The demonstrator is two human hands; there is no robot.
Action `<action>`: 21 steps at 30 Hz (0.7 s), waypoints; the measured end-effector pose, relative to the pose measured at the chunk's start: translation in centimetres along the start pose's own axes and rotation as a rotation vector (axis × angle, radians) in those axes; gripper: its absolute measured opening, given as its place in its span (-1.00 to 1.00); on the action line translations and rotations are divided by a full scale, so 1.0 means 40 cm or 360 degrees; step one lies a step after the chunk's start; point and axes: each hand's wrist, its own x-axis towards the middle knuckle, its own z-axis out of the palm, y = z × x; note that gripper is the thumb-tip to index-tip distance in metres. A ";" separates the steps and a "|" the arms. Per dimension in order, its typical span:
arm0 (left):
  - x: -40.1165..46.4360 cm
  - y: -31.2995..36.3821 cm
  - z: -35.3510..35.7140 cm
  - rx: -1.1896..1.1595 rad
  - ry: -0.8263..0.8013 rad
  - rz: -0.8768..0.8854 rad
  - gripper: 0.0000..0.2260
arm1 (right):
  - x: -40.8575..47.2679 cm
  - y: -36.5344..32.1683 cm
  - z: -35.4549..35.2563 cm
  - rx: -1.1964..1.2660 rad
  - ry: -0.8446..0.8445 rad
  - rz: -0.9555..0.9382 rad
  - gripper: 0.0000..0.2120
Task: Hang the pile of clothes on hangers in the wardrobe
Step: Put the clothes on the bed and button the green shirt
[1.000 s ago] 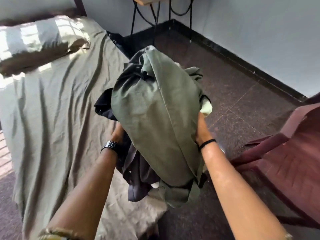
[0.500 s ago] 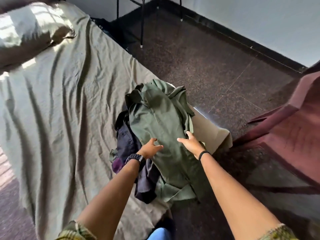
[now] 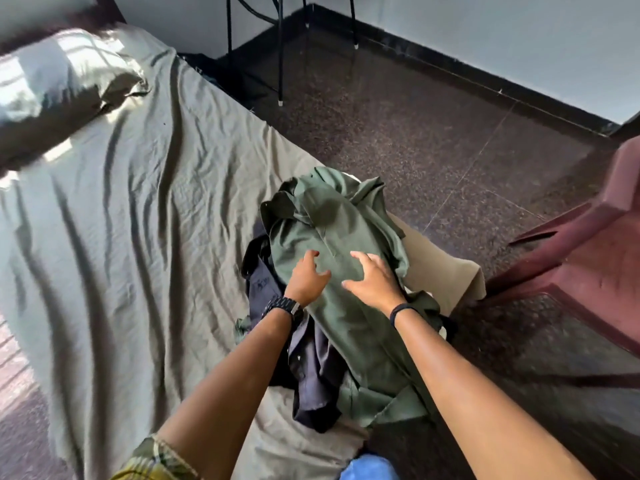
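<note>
Both the left hand [image 3: 306,277] and right hand [image 3: 372,280] are resting spread-fingered, gripping nothing, on the green garment [image 3: 343,237] (soft, light, likely limp); taking hold at the collar is advisable.

Rumpled bed [image 3: 138,237] with pillow [image 3: 59,95], clothes pile [image 3: 332,306].

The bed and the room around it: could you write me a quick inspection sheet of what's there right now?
Surface: bed with wrinkled grey-green sheet, pillow at its head.
Job's things: pile of clothes at the bed's near corner, green garment on top, dark garment and beige cloth beneath.
Clutter: nothing seen.
Grippers: left hand and right hand rest on the green garment, fingers spread.
Cables: nothing seen.
Surroundings: dark speckled floor, maroon chair, black metal legs.
</note>
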 end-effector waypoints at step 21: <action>0.383 0.062 -0.012 0.0291 -0.0025 -0.0268 -0.70 | 0.204 0.192 0.045 -0.0068 -0.0360 -0.0020 -0.38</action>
